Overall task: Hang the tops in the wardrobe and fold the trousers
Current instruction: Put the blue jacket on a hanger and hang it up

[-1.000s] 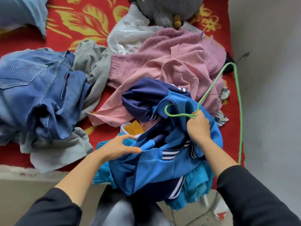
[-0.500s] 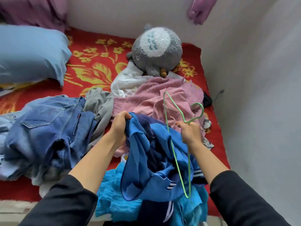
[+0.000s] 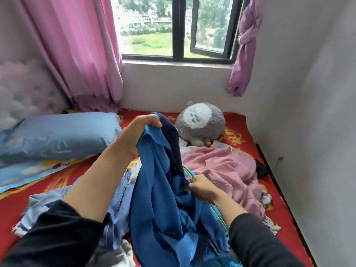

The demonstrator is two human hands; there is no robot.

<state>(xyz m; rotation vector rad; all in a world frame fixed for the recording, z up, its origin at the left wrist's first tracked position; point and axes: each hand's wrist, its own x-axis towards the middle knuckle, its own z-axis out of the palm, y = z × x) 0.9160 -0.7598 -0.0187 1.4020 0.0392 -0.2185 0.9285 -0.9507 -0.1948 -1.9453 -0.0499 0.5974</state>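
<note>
L grip point(image 3: 134, 136) holds blue top point(image 3: 163, 199); R grip point(image 3: 203, 187), green hanger point(image 3: 218, 215).

Plush point(image 3: 200, 124) behind sweater point(image 3: 221, 166), pillow point(image 3: 57, 135) L

The bed point(image 3: 238, 121), spread with red cloth patterned in yellow flowers, carries a grey plush toy point(image 3: 200, 122). Left of the toy lies a blue pillow point(image 3: 57, 135). Just in front of the toy are pink tops point(image 3: 221, 166), and further front-left is pale denim point(image 3: 115, 212).
</note>
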